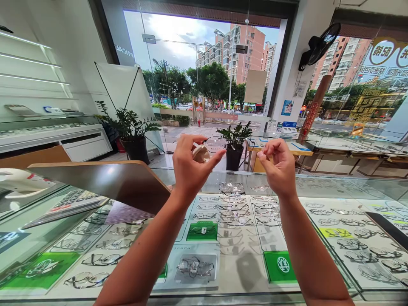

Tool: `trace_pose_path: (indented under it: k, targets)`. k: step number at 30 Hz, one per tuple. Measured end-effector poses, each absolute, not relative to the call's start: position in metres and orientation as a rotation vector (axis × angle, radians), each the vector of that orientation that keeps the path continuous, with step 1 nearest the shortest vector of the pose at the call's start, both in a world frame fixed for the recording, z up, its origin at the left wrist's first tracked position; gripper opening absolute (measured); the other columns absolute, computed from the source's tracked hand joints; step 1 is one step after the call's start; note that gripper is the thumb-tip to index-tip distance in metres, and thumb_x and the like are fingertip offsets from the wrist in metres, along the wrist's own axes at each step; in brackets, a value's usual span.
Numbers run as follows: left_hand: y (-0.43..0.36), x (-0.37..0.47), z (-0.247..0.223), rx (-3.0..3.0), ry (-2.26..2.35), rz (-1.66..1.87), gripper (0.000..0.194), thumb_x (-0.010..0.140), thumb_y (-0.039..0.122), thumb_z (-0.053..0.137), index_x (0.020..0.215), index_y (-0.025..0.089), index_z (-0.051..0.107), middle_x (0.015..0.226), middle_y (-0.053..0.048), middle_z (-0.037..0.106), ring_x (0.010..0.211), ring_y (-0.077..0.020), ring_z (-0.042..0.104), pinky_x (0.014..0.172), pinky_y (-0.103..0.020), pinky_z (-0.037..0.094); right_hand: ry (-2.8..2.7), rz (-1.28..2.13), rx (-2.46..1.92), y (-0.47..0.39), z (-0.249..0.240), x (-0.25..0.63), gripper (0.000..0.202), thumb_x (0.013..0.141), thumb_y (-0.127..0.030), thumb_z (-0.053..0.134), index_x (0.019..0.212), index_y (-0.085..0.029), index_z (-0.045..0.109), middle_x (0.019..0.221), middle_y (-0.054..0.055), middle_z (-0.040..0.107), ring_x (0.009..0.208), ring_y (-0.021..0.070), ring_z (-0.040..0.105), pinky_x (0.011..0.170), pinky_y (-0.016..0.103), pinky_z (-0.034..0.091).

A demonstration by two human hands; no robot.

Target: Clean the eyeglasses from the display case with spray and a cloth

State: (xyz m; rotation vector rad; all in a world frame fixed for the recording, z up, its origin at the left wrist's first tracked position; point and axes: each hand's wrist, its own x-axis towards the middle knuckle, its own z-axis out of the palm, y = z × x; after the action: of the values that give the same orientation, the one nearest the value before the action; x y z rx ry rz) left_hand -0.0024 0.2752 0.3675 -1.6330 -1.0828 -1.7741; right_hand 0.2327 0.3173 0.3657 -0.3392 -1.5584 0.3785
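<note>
Left hand curls round pale item, best kept steady; right hand fingertips pressed together, contents unclear.

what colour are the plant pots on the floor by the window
Both plant pots are black, showing best in the head view.
</note>
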Motion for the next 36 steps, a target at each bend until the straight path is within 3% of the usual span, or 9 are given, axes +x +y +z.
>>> trace_pose_path:
  k: [24, 36]
  targets:
    - [0.272, 0.011, 0.363, -1.562, -1.076, -1.723, 0.047, 0.079, 0.054, 0.091, 0.105, 0.023, 0.066, 0.098, -0.005, 0.066, 0.09, -0.0221, 0.064, 0.076, -0.036, 0.054, -1.653, 0.339, -0.347, 0.331, 0.36, 0.232, 0.026, 0.09, -0.012, 0.061, 0.078, -0.025, 0.042, 0.088, 0.0, 0.046, 0.082, 0.0177, 0.045, 0.077, 0.035, 0.041]
    - [0.273, 0.011, 0.361, -1.568, -1.065, -1.703, 0.047, 0.08, 0.054, 0.091, 0.106, 0.024, 0.066, 0.101, -0.005, 0.067, 0.092, -0.0226, 0.066, 0.077, -0.037, 0.055, -1.63, 0.331, -0.387, 0.332, 0.358, 0.229, 0.028, 0.089, -0.015, 0.065, 0.077, -0.025, 0.042, 0.088, 0.0, 0.046, 0.083, 0.0178, 0.047, 0.079, 0.035, 0.045]
